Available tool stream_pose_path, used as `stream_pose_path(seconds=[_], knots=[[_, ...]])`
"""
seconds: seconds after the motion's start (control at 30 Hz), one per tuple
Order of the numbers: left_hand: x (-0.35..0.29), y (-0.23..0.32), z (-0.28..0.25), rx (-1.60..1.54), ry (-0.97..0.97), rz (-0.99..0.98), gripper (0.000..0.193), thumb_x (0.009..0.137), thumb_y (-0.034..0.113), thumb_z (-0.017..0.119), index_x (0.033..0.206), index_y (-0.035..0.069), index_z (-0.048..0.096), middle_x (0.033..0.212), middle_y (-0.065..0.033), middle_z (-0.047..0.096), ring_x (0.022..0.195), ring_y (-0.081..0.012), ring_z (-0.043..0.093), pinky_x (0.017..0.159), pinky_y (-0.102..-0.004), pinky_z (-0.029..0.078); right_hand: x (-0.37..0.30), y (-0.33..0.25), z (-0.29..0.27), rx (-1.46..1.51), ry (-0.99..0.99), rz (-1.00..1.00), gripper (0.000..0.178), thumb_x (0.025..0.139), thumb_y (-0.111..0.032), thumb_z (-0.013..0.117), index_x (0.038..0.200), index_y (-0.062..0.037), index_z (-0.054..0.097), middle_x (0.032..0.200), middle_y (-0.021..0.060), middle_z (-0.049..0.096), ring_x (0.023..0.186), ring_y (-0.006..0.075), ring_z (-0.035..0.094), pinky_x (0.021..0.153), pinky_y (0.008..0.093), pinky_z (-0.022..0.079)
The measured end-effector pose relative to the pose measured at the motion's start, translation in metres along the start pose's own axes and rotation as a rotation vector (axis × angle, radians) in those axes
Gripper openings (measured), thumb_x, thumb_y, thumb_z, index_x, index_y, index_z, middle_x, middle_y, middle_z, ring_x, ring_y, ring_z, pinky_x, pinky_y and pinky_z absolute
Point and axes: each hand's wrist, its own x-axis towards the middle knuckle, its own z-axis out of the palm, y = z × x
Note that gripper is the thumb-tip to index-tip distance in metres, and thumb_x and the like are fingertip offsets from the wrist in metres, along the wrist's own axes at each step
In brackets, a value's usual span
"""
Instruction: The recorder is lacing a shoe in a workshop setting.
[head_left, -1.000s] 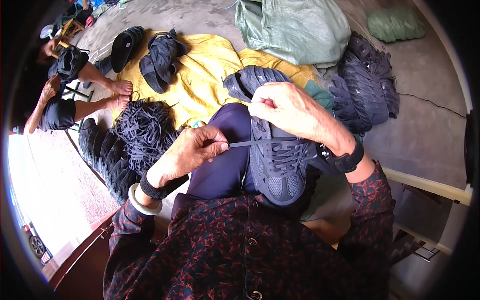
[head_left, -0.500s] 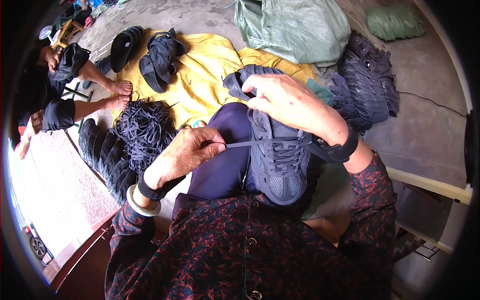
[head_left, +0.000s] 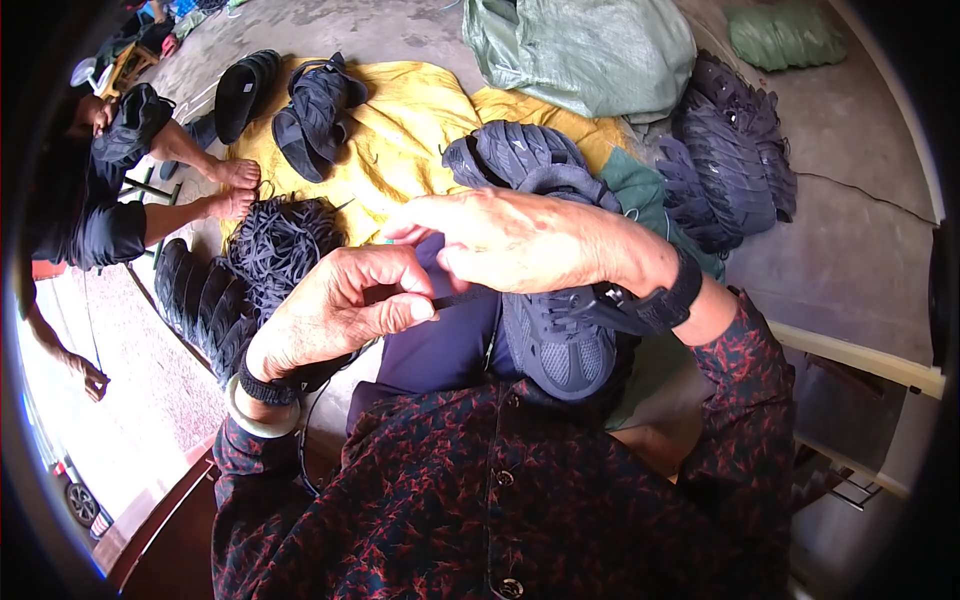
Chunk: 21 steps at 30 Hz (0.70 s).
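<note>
A dark grey mesh sneaker upper [head_left: 562, 355] rests across my thighs, its toe toward me. My left hand [head_left: 345, 300], left of it, pinches a flat dark shoelace [head_left: 462, 297] between thumb and forefinger. The lace runs right toward the upper, where my right hand covers its course. My right hand [head_left: 525, 240] hovers over the upper's lacing, thumb and fingers apart and pointing left. I see nothing in its grasp, though its palm side is hidden. Just beyond lie more grey uppers [head_left: 520, 150], nested together.
A tangled heap of dark laces [head_left: 285, 250] and a row of uppers [head_left: 200, 305] lie left. On a yellow sheet [head_left: 410, 110] sit black pieces [head_left: 318, 120]. A green sack [head_left: 590, 60] and stacked uppers [head_left: 735, 150] are far right. Another person's bare feet [head_left: 235, 190] are left.
My right hand has moved from the upper's collar left and nearer me, over the lacing. My left hand keeps its pinch on the lace. The other person's arm at far left has swung outward.
</note>
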Motion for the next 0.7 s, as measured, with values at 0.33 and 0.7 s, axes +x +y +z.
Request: stream_pose_path(seconds=[0.33,0.7], knots=[[-0.005,0.011,-0.002,0.049,0.012,0.004,0.029,0.097,0.026,0.075,0.09,0.001,0.064,0.089,-0.0042,0.06,0.082,-0.0121,0.055,0.073,-0.0283,0.045,0.0,0.008,0.002,0.003,0.055,-0.063,0.026,0.097,-0.019,0.058,0.109,0.0031,0.065,0.089,0.017,0.07,0.082,0.029,0.069,0.076,0.0398,0.053],[-0.009,-0.032,-0.004,0.52,0.173,-0.025,0.021,0.096,0.018,0.074,0.093,-0.001,0.066,0.085,-0.0106,0.059,0.077,-0.0226,0.06,0.071,-0.0351,0.049,-0.089,-0.021,-0.031,-0.437,0.369,0.285,0.023,0.098,-0.02,0.059,0.091,0.0019,0.059,0.082,0.0152,0.061,0.078,0.033,0.06,0.075,0.0414,0.046]])
